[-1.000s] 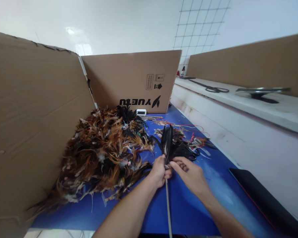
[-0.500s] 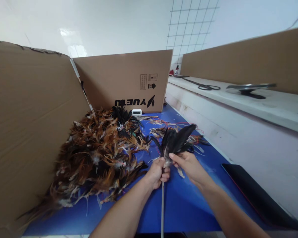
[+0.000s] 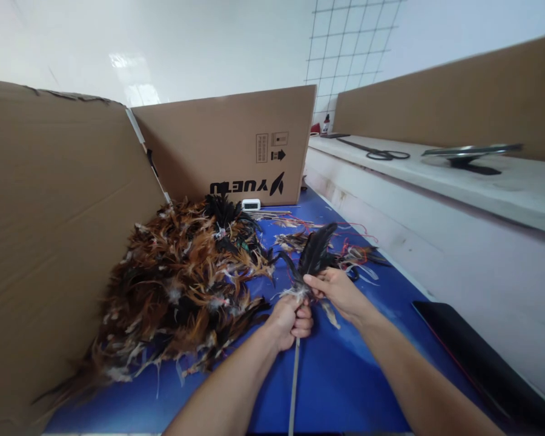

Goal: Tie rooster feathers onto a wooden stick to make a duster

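My left hand (image 3: 291, 321) is closed around the top of a thin stick (image 3: 294, 387), which runs down toward the bottom edge of the view. Black feathers (image 3: 317, 249) with pale fluff at their base rise just above that fist. Thumb and fingers of my right hand (image 3: 338, 292) pinch the feathers near their base, beside the left fist. Left of my hands a big pile of brown and black feather bundles (image 3: 181, 284) covers the blue table (image 3: 340, 375). Whether the feathers are fastened to the stick is hidden by my fingers.
Cardboard panels stand at the left (image 3: 59, 242) and back (image 3: 186, 145). A small white digital display (image 3: 251, 205) leans at the back. Red string (image 3: 361, 231) and loose feathers lie behind my hands. Scissors (image 3: 386, 154) rest on the white ledge (image 3: 481, 188); a black mat (image 3: 472, 357) lies right.
The black feathers have turned more upright and look narrower, with pale fluff now showing above my left fist. My right hand has shifted slightly left and up. The stick's lower end has swung left.
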{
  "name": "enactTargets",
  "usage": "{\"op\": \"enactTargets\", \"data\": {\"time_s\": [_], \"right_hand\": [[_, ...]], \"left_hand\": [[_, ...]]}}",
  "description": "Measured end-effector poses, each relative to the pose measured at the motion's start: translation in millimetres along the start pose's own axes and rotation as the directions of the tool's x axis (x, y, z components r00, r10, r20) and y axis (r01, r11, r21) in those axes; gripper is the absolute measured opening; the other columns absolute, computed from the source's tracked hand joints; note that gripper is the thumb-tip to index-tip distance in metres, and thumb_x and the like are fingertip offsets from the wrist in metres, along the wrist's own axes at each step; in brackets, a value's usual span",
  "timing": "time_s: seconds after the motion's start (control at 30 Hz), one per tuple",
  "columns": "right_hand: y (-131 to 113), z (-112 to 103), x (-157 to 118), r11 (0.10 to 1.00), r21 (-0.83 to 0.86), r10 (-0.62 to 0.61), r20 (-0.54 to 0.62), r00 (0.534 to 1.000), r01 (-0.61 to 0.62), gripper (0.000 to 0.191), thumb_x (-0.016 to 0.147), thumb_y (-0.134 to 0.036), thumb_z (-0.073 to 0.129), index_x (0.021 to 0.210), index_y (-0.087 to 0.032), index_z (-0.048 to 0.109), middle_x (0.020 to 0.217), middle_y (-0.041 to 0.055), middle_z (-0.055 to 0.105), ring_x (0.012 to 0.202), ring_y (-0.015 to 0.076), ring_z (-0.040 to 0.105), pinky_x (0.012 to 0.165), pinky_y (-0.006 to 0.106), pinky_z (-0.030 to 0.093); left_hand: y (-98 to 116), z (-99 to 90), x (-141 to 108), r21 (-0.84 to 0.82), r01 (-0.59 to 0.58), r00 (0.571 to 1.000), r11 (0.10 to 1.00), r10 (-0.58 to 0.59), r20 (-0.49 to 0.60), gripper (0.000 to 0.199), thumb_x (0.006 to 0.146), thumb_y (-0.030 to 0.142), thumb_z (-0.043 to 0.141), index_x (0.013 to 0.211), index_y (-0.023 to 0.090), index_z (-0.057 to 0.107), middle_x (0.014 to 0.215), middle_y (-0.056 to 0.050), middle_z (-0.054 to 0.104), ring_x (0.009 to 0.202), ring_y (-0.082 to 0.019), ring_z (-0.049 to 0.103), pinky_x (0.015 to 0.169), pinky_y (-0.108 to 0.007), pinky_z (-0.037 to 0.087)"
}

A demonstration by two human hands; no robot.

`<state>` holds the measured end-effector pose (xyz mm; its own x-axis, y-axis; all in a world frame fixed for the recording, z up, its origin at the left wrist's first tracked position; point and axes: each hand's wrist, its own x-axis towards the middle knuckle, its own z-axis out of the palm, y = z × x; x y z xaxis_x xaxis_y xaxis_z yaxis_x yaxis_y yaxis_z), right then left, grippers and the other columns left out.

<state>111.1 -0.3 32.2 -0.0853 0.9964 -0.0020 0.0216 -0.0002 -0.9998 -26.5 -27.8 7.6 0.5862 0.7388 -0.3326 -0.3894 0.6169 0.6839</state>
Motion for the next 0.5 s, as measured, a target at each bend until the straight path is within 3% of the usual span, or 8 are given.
{"op": "enactTargets", "data": {"time_s": [0.23,0.37,0.5], "right_hand": [[1,-6,-1,1.000,0.010,-0.029,0.024,0.999,0.028,0.037,0.065,-0.047,0.072,0.059,-0.018,0.050,0.047,-0.0047,0.046,0.043,0.0090,0.041,0.043,0.025,0.035],[-1,-5,-4,0.999,-0.020,-0.042,0.015,0.999,0.043,0.035,0.065,-0.046,0.072,0.061,-0.017,0.054,0.048,-0.0046,0.048,0.043,0.0088,0.042,0.043,0.024,0.035],[-10,2,-8,0.996,-0.076,-0.037,0.011,0.999,0.037,0.035,0.060,-0.046,0.074,0.066,-0.015,0.060,0.055,-0.0003,0.058,0.048,0.0116,0.050,0.046,0.026,0.040]], "left_hand": [[1,-1.0,1,-0.100,0.037,0.999,0.994,-0.035,0.025,0.026,0.072,0.038,0.055,0.071,0.019,0.037,0.050,0.009,0.024,0.035,-0.003,0.014,0.034,-0.017,0.004],[3,0.0,0,-0.121,0.045,0.999,0.992,-0.044,0.011,0.042,0.077,0.060,0.046,0.071,0.019,0.037,0.050,0.008,0.025,0.036,-0.003,0.014,0.035,-0.017,0.005],[1,2.7,0,-0.060,0.061,0.998,0.996,-0.062,-0.020,0.058,0.070,0.077,0.040,0.074,0.019,0.038,0.050,0.009,0.026,0.037,-0.002,0.015,0.036,-0.017,0.004]]}}
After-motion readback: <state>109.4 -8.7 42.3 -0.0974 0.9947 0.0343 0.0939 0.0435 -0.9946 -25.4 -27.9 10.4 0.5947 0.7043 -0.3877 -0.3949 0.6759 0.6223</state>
